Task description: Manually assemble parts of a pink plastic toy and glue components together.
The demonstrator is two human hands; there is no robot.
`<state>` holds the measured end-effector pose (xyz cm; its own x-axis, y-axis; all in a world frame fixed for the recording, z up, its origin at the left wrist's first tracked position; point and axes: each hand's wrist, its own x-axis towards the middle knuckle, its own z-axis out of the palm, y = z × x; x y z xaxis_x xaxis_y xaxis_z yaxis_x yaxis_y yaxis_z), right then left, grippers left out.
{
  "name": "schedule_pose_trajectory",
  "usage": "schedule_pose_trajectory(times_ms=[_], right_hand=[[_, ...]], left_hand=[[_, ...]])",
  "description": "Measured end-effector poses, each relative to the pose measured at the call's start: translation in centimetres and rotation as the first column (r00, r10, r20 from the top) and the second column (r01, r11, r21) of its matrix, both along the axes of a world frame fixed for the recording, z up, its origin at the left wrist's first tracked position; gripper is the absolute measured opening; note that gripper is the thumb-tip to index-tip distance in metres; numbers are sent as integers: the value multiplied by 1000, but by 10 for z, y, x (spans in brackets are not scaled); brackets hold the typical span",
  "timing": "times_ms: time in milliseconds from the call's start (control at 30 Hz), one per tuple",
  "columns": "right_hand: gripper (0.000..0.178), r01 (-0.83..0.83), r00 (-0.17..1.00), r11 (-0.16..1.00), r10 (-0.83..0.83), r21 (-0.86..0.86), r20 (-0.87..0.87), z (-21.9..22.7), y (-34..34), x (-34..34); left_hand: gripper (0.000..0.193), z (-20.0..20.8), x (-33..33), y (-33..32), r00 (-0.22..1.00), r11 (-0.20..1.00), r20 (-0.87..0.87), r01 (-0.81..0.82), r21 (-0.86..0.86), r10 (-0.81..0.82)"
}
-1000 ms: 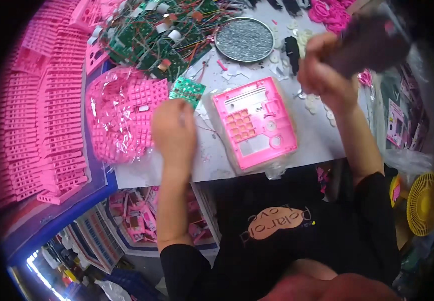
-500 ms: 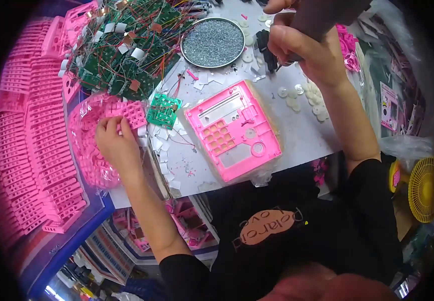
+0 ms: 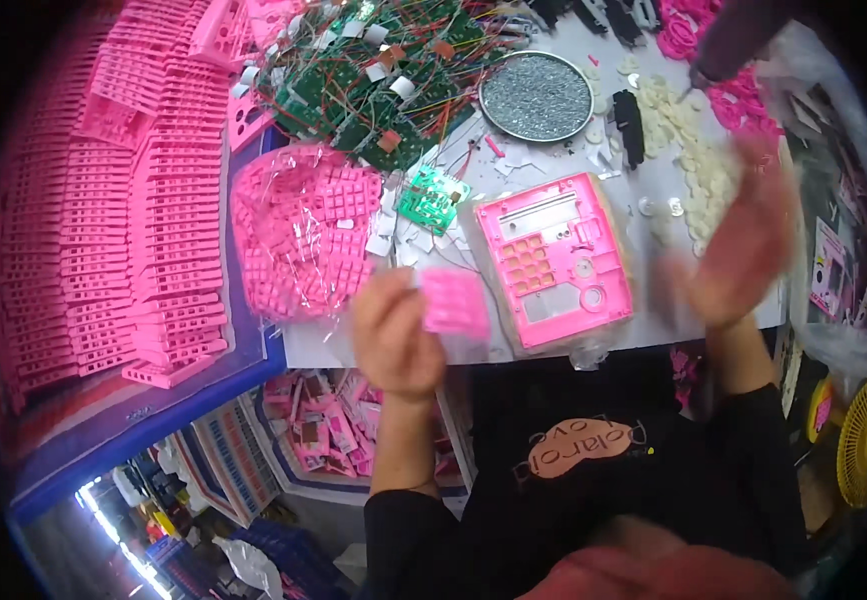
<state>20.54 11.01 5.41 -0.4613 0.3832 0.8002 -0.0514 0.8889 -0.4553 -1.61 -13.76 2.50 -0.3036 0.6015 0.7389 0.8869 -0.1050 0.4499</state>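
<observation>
My left hand (image 3: 398,335) is closed on a pink keypad (image 3: 455,303), a small square block of buttons blurred by motion, above the table's front edge. To its right a pink plastic casing (image 3: 593,262) lies inner side up on a wrapped pad, with a grid of square holes and a round opening. My right hand (image 3: 738,245) is right of the casing, smeared by movement, its thumb apart from the stretched fingers and nothing visible in it. Beyond it is a dark handheld tool (image 3: 738,42), apart from the hand. A green circuit board (image 3: 433,198) lies behind the casing.
A clear bag of pink keypads (image 3: 303,235) sits left. Wired circuit boards (image 3: 353,95) are heaped behind it. A round dish of small metal pieces (image 3: 537,97) stands at the back, with whitish discs (image 3: 698,150) to its right. Stacked pink casings (image 3: 178,220) fill the far left.
My left hand has moved right and nearer from the bag, bringing out a pink keypad. My right hand has let go of the dark tool and come down beside the casing. The view has shifted.
</observation>
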Motion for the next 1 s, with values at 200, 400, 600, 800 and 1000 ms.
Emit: schedule_pose_trajectory(times_ms=[200,400,600,800,1000], right_hand=[[93,-328,928,943,332,-51,167,-38,-88,-7],[55,-339,920,935,353,-110,168,-32,-116,-8],[40,-411,878,908,418,-81,232,-17,-105,-3],[32,-512,791,808,576,-291,207,-17,-90,-1],[18,-455,461,795,597,-402,657,12,-40,-32]], left_hand=[[28,-28,44,6,947,959,169,254,125,-273],[21,-42,64,1,904,955,316,249,161,-289],[22,-50,70,-13,833,952,462,280,122,-305],[14,-33,96,-15,310,896,885,387,216,-348],[28,-36,53,-29,580,941,812,236,-243,64]])
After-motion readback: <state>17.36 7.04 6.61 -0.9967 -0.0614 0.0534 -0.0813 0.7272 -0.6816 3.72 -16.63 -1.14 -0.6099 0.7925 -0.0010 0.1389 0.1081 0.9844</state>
